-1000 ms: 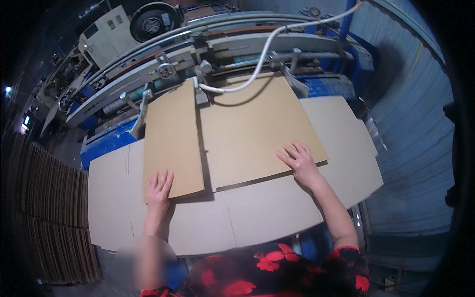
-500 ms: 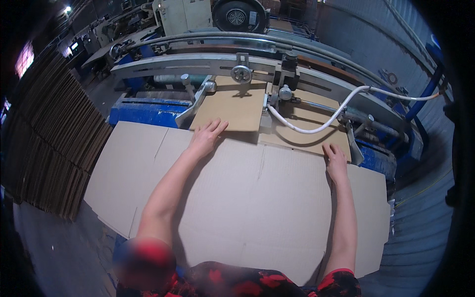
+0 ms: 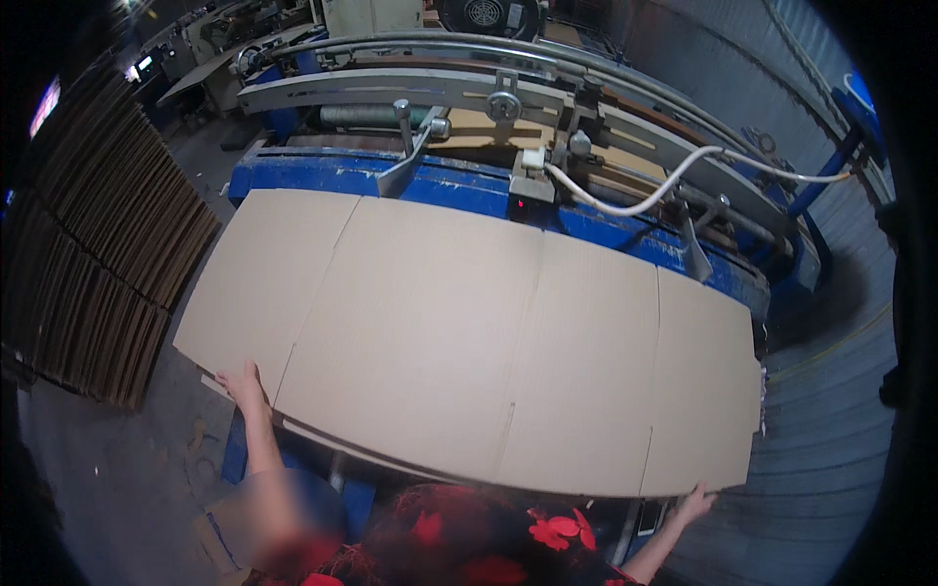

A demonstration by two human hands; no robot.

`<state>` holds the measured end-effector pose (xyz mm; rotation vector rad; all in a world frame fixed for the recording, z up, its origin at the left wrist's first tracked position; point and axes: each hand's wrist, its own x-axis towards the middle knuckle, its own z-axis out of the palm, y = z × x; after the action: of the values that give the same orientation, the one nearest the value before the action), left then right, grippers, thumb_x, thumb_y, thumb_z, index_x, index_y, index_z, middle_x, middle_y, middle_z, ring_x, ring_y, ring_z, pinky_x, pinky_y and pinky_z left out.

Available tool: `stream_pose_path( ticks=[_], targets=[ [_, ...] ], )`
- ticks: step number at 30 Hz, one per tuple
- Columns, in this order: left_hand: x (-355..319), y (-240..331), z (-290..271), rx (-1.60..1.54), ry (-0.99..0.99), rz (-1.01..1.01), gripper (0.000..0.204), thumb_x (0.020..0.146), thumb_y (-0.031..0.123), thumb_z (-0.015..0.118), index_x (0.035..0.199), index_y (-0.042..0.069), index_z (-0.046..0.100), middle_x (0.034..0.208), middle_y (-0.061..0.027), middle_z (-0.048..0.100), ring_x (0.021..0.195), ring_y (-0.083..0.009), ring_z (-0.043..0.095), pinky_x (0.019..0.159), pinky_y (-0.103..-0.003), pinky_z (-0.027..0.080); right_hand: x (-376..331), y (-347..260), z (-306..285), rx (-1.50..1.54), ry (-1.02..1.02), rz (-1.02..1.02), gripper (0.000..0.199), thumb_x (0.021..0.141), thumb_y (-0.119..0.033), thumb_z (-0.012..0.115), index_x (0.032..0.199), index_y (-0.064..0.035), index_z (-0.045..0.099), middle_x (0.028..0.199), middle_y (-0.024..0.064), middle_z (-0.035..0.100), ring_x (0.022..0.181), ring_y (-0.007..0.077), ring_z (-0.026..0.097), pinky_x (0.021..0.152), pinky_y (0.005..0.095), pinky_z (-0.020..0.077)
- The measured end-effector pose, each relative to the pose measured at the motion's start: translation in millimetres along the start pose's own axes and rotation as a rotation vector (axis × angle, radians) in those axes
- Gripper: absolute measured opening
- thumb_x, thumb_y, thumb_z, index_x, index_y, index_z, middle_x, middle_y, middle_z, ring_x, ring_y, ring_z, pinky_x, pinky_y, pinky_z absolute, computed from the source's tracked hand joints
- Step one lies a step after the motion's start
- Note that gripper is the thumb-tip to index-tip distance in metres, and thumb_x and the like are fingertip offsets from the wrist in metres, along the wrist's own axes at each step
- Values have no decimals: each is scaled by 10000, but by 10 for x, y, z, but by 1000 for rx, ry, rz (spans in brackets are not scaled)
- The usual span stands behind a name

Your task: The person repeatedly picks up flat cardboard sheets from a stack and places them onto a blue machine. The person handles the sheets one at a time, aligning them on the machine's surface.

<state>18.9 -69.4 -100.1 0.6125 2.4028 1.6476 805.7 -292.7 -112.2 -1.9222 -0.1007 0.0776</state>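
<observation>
two hands (image 3: 244, 383), perhaps two cardboard sheets (image 3: 469, 342), one blue machine (image 3: 469, 186)

Plain tan cardboard sheet (image 3: 469, 342), blue machine frame (image 3: 586, 220), white hose (image 3: 635, 200), red-flowered black garment (image 3: 489, 537)

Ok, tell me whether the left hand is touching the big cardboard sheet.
Touching: the head view shows the left hand gripping the near edge of the cardboard sheet, fingers on top.

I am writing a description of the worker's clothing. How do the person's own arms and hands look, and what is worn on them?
Both hands, left and right, are bare, without gloves. The forearms are bare too. Lower down, a dark garment with red flowers shows; no watch or ring is visible.
</observation>
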Motion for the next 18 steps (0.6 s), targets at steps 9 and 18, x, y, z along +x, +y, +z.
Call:
stream_pose_path(
  ticks=[9, 18],
  targets=[
    [-154, 631, -161, -525, -91, -267, 580, 906, 97, 541, 1382, -68, 254, 1355, -182, 393, 1202, -279, 431, 966, -407, 438, -274, -335, 199, 238, -115, 37, 501, 862, -143, 515, 1315, 46, 412, 1297, 165, 479, 1131, 274, 495, 939, 383, 415],
    [89, 1317, -664, -879, -279, 112, 575, 933, 61, 487, 1438, 6, 216, 1377, -131, 400, 1186, -231, 437, 1011, -377, 364, -319, -471, 209, 394, -111, 0, 459, 850, -134, 573, 1249, 63, 462, 1212, 142, 538, 1085, 249, 528, 926, 378, 431]
  ],
)
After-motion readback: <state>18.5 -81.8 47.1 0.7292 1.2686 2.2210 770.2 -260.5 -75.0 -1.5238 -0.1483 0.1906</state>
